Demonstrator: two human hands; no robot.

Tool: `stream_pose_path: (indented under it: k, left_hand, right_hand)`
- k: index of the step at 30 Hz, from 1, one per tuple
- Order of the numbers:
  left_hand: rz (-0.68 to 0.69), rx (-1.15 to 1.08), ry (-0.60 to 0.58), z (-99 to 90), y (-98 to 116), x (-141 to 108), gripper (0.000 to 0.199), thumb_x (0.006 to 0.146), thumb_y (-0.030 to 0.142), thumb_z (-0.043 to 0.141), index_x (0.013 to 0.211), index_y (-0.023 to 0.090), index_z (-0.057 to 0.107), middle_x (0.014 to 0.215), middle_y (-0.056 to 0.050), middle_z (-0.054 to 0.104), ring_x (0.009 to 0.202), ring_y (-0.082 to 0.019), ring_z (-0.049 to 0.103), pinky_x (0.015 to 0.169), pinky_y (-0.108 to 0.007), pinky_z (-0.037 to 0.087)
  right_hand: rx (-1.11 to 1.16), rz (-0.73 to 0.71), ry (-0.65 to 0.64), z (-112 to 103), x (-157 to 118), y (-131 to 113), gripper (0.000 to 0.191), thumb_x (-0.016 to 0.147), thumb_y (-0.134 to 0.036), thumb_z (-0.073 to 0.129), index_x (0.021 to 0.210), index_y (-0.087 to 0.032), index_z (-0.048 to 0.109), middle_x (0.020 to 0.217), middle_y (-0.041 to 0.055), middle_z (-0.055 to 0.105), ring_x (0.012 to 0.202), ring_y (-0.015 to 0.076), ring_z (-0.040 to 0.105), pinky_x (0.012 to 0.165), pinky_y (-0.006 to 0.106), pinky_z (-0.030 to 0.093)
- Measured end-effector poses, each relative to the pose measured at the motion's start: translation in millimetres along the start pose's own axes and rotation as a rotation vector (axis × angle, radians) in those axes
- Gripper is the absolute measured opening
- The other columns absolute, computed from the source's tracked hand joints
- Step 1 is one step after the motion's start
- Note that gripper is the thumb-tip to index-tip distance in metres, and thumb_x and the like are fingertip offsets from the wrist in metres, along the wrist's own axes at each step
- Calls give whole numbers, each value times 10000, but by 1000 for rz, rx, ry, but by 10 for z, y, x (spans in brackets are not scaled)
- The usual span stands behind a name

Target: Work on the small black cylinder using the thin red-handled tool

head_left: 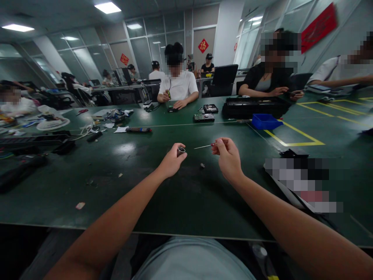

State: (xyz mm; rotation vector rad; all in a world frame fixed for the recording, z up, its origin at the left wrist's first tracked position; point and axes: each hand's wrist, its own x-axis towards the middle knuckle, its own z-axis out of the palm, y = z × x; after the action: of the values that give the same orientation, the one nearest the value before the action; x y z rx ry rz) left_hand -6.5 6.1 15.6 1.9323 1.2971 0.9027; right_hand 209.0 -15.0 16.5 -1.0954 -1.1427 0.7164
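My left hand [172, 161] is closed around a small dark cylindrical part [181, 150] with a shiny round rim facing up. Across from it, my right hand [229, 158] grips a thin screwdriver [203, 147] by its reddish handle. The slim metal shaft points left toward the cylindrical part, and a gap separates its tip from the rim. On the green table [186, 202] between and below both hands lies a tiny metallic piece [202, 165]. My fingers hide most of the handle and the part's sides.
Ahead lie hard drives [204, 117], a blue bin [265, 121], a long black casing [253, 107] and a pen-shaped tool [138, 130]. Cables and black parts [64, 147] clutter the left. A blurred sheet [300, 186] lies at right. A co-worker [177, 87] sits opposite.
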Motion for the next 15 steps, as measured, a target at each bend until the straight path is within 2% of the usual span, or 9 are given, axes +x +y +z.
stream_pose_path:
  k: [3,6,10,13,15]
  left_hand:
    - [14,105,-96,36,113,-25,338,904,469,576,1090,188,594,915,-48,652,790,-194,604,698,-318,476]
    - [65,197,-190,103,189,-16,303,896,458,587,1011,181,637,899,-45,668,794,-195,611,698,-311,475]
    - [159,376,-302,209,225,57,268,919,336,546,1108,201,679,1076,-69,689,957,-212,635,820,-324,489]
    - [176,567,-355,288,226,113,345,929,371,522,1218,255,670,1153,-76,683,1003,-243,638,843,-355,497]
    - [182,661,-388,334,224,137,364,919,416,534,1224,275,675,1151,-77,689,1012,-266,641,820,-365,506]
  right_hand:
    - [-23,-31,-9,8,-19,-37,186,926,-416,523,922,-237,573,829,25,636,755,178,602,730,356,505]
    - [-35,-60,-3,18,-26,-44,203,923,-430,522,922,-235,576,822,25,639,749,179,606,722,357,505]
    - [-26,-76,14,19,-18,-33,202,918,-427,526,921,-233,578,816,22,639,740,173,610,717,352,504]
    - [-32,-72,8,10,-13,-26,196,924,-422,523,931,-235,584,823,22,642,749,175,613,718,355,505]
    - [-30,-74,4,4,-12,-22,195,926,-421,524,936,-235,584,825,23,646,748,178,613,717,358,505]
